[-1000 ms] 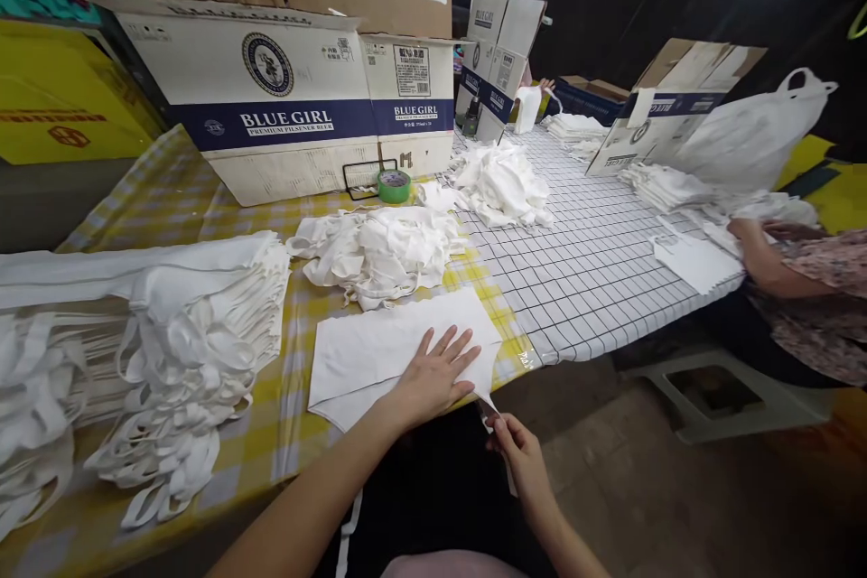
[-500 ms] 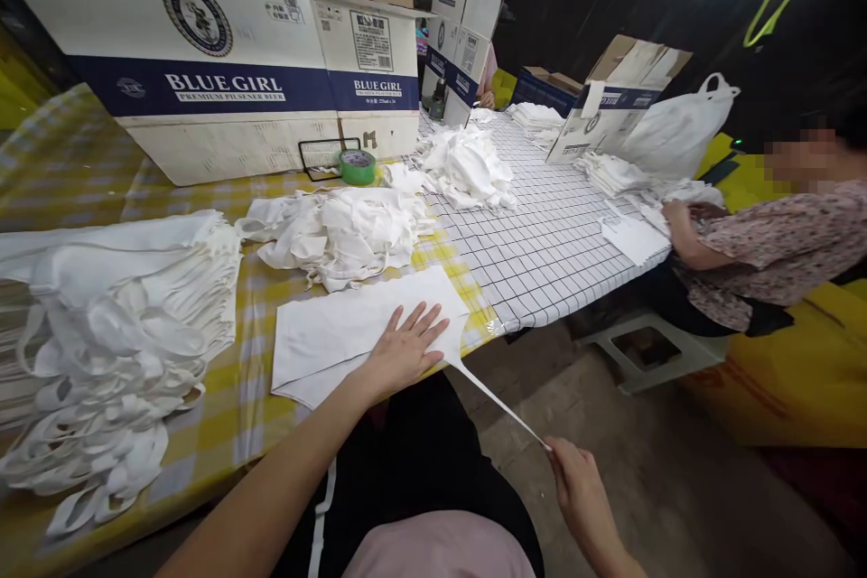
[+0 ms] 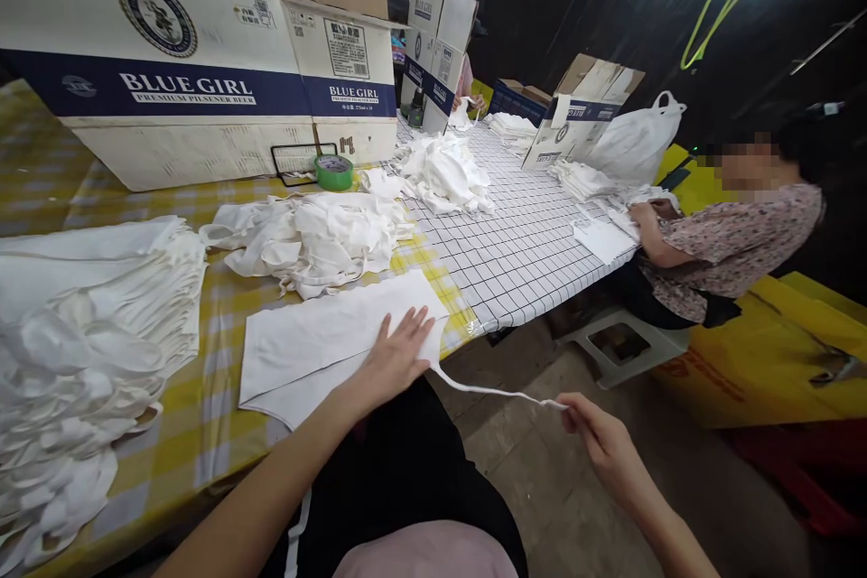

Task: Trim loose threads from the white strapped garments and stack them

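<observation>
A folded white cloth piece (image 3: 298,343) lies at the table's near edge. My left hand (image 3: 393,357) rests flat on its right end, fingers spread. From that corner a narrow white cloth strap (image 3: 484,390) runs out past the edge over the floor, sagging a little. Its far end is pinched between the thumb and fingers of my right hand (image 3: 600,438). To the left is a thick stack of similar white cloth pieces (image 3: 101,289) with looped straps. A loose heap of white cloth (image 3: 312,239) lies just beyond the piece under my left hand.
A big beer carton (image 3: 223,144) stands at the back left, with a roll of green tape (image 3: 334,172) before it. Another white heap (image 3: 443,173) lies on the grid-patterned cloth (image 3: 521,262). At right a seated co-worker (image 3: 738,235) handles white cloth; a stool (image 3: 623,343) is below.
The strap has gone from taut to slack. My right hand has risen slightly, still gripping its end. My left hand stays flat on the cloth. The view has swung somewhat right.
</observation>
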Demonstrator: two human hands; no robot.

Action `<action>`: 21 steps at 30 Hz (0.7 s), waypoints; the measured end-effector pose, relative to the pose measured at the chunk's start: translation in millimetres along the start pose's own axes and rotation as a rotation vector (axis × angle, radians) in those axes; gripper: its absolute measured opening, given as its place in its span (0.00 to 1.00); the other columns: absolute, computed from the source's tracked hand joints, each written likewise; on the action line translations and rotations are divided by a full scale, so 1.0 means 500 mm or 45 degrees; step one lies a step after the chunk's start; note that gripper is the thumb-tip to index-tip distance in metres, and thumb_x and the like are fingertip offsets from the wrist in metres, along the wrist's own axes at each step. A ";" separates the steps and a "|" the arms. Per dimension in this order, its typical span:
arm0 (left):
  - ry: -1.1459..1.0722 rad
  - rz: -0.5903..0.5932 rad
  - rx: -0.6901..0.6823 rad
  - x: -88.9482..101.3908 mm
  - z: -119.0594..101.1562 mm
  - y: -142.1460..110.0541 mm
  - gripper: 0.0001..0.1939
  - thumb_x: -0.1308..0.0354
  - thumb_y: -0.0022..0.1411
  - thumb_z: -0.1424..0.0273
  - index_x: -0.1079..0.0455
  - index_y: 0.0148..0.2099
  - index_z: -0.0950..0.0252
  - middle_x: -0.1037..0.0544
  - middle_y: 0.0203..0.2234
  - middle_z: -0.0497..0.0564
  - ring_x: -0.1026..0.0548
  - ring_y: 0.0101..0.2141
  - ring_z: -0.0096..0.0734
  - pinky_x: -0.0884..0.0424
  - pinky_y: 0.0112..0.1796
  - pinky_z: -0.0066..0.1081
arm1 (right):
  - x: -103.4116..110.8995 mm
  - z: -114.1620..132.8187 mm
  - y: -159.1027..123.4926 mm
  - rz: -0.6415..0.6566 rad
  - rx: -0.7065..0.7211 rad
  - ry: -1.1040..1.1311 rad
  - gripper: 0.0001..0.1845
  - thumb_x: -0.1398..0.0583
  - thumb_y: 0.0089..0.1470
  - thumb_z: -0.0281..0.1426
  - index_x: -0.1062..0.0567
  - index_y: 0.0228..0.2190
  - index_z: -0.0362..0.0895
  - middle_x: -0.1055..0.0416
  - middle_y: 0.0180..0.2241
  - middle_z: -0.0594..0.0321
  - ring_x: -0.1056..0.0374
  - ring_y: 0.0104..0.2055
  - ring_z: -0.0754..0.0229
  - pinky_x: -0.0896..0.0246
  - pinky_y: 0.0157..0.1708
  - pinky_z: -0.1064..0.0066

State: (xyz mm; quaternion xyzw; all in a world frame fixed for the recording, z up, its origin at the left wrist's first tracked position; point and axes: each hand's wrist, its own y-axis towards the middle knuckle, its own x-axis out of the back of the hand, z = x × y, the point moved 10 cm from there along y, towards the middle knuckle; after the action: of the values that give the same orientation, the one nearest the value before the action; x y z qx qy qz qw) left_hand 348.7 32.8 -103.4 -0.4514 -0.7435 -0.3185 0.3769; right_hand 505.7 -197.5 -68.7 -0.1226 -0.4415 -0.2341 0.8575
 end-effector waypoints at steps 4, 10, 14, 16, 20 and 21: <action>-0.496 0.093 -0.205 0.011 -0.166 0.000 0.24 0.51 0.62 0.61 0.44 0.60 0.55 0.37 0.57 0.50 0.42 0.57 0.39 0.64 0.59 0.47 | -0.027 0.135 0.050 0.319 0.155 0.041 0.11 0.54 0.60 0.34 0.34 0.37 0.48 0.36 0.24 0.66 0.41 0.23 0.65 0.46 0.24 0.75; -1.176 0.063 0.158 -0.026 -0.174 0.000 0.15 0.51 0.60 0.59 0.31 0.31 0.64 0.24 0.22 0.49 0.27 0.25 0.31 0.34 0.33 0.30 | -0.069 0.254 0.117 0.487 0.396 0.076 0.12 0.56 0.60 0.30 0.39 0.44 0.48 0.34 0.26 0.67 0.40 0.23 0.66 0.44 0.24 0.75; -1.594 -0.015 0.375 -0.041 -0.121 -0.013 0.13 0.51 0.61 0.61 0.35 0.32 0.65 0.30 0.14 0.44 0.26 0.22 0.32 0.34 0.31 0.29 | -0.076 0.255 0.161 0.166 0.594 -0.099 0.13 0.53 0.58 0.28 0.41 0.46 0.45 0.35 0.31 0.61 0.38 0.31 0.61 0.41 0.30 0.71; -1.695 -0.044 0.444 -0.039 -0.103 -0.018 0.13 0.52 0.61 0.61 0.36 0.33 0.65 0.31 0.13 0.44 0.25 0.22 0.32 0.34 0.30 0.29 | -0.086 0.256 0.167 0.001 0.710 -0.198 0.12 0.51 0.57 0.27 0.39 0.45 0.44 0.35 0.34 0.58 0.38 0.34 0.59 0.41 0.33 0.69; -1.767 -0.070 0.523 -0.040 -0.085 -0.026 0.15 0.51 0.61 0.60 0.36 0.31 0.66 0.31 0.12 0.45 0.25 0.21 0.32 0.35 0.30 0.29 | -0.130 0.268 0.164 -0.136 0.890 -0.361 0.09 0.49 0.56 0.25 0.35 0.40 0.45 0.33 0.32 0.59 0.38 0.33 0.58 0.42 0.33 0.67; -1.783 -0.071 0.528 -0.043 -0.084 -0.027 0.15 0.51 0.61 0.59 0.36 0.31 0.67 0.31 0.13 0.45 0.25 0.21 0.32 0.35 0.30 0.29 | -0.141 0.273 0.164 -0.147 0.921 -0.391 0.08 0.49 0.56 0.25 0.34 0.39 0.45 0.33 0.30 0.60 0.39 0.31 0.59 0.43 0.33 0.67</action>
State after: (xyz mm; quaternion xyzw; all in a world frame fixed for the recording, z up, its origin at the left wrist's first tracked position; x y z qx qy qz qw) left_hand 354.4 -15.7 -101.8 -0.4493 -0.8665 0.1828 -0.1176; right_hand 416.8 -49.6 -47.3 0.1788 -0.6246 -0.0902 0.7548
